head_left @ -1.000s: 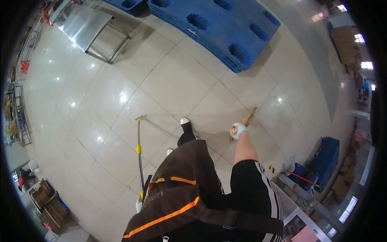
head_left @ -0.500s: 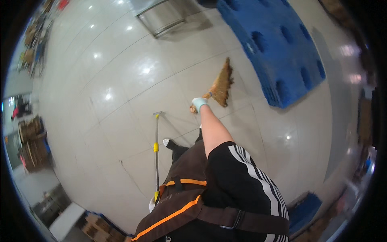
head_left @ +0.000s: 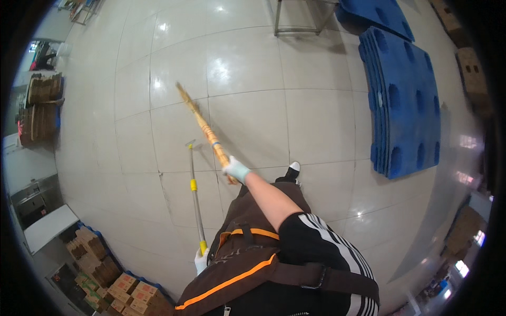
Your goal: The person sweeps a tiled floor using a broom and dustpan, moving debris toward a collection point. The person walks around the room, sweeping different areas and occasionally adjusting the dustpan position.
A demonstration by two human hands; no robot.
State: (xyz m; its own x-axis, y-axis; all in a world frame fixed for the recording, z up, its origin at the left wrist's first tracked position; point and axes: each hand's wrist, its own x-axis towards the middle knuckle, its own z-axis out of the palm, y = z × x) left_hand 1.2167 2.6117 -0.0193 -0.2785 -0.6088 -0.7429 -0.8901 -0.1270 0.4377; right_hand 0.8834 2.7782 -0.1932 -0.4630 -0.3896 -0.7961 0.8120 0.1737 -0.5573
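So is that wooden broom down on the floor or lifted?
Lifted: the right hand holds the broom angled out above the tiled floor.

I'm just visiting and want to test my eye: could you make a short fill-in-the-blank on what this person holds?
1. The right hand grips a broom handle made of ____.
2. The left hand holds a thin metal pole with ____ bands.
3. The stacked pallets on the tiled floor are ____.
4. Both hands wear ____.

Missing words: wood; yellow; blue; gloves

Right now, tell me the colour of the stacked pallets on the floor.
Blue, seen best in the head view: the stacked pallets lie on the tiled floor.
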